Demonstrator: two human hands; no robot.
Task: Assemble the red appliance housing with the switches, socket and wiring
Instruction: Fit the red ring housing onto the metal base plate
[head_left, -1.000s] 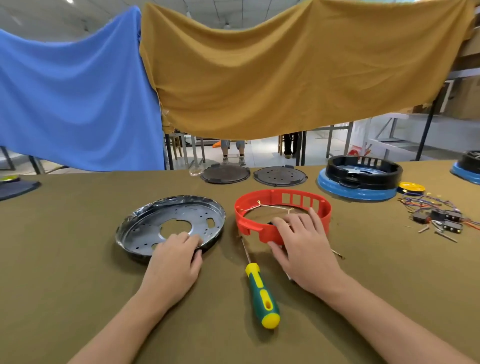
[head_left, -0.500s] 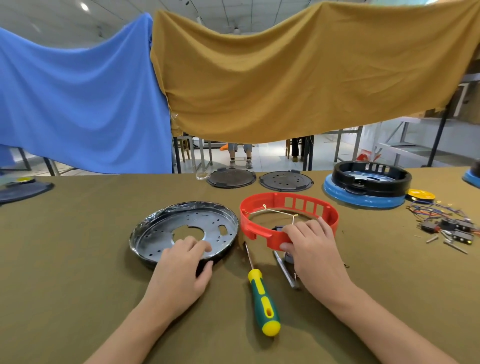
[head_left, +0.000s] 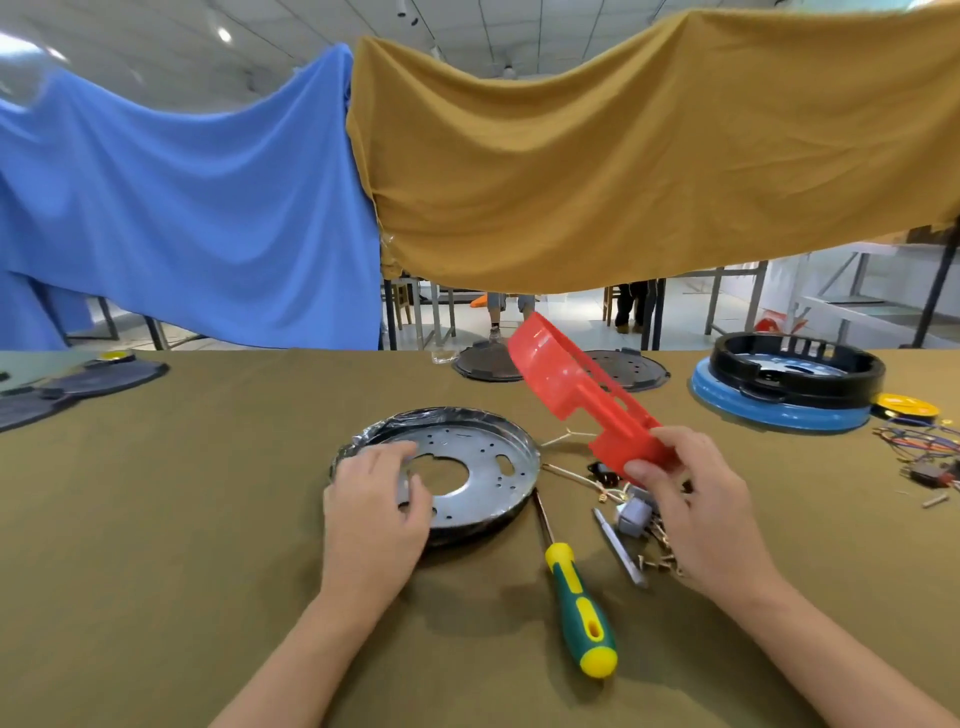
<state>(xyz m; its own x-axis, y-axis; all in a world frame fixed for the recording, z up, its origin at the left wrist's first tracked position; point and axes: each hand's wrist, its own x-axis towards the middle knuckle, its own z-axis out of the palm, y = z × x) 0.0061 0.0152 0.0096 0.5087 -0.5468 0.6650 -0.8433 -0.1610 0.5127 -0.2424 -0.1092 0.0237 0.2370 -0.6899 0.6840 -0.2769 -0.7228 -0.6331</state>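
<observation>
My right hand (head_left: 696, 506) grips the near edge of the red ring-shaped housing (head_left: 576, 392) and holds it tilted up off the table, its far rim highest. On the cloth where the housing lay are pale wires (head_left: 569, 475), a small grey part (head_left: 635, 516), a black switch (head_left: 602, 470), a flat metal strip (head_left: 621, 553) and several small screws (head_left: 662, 561). My left hand (head_left: 376, 506) rests with curled fingers on the near rim of the round metal base plate (head_left: 483, 465). A green-and-yellow screwdriver (head_left: 579, 605) lies between my hands.
A black ring on a blue base (head_left: 784, 384) stands at the back right, with a yellow disc (head_left: 904, 404) and a heap of coloured wires and switches (head_left: 930, 457) beside it. Two dark round plates (head_left: 483, 366) lie at the table's far edge. Blue and ochre cloths hang behind.
My right hand has lifted and tilted the red housing up from the table, uncovering the wires, grey part and screws beneath. My left hand has stayed on the metal plate.
</observation>
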